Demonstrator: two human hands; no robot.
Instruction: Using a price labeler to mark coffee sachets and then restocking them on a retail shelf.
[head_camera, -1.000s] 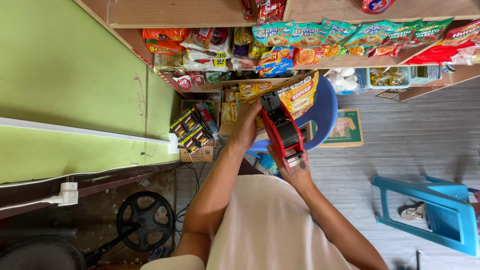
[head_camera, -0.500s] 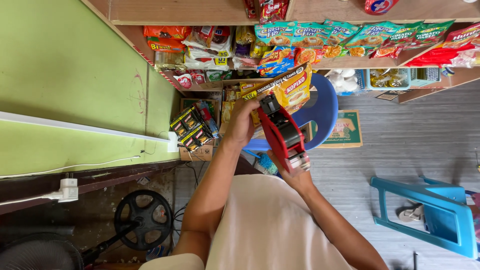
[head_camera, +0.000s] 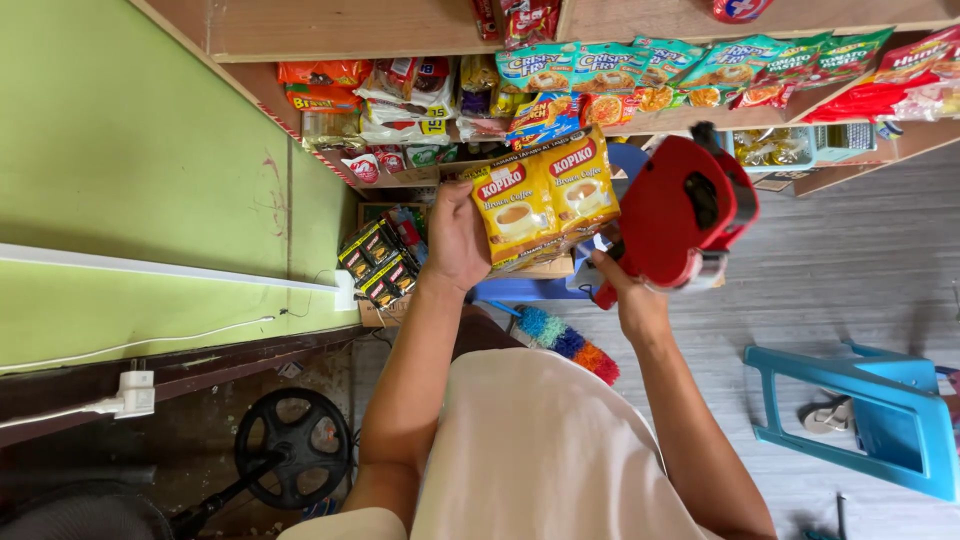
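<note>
The left hand (head_camera: 455, 240) grips a strip of yellow coffee sachet packs (head_camera: 545, 200) held up before the wooden shelves (head_camera: 340, 30), while the right hand (head_camera: 628, 300) is closed around a red plastic price-label gun (head_camera: 690, 215) just beside them, apparently mid-labelling, calling for its nose to press squarely onto a pack.

Yellow coffee packs (head_camera: 545, 200) stood upright, fanned side by side; red labeller (head_camera: 685, 215) tilted just beside them.

yellow coffee sachets (head_camera: 545, 195) in left hand, green snack packets (head_camera: 640, 65) on shelf above
</note>
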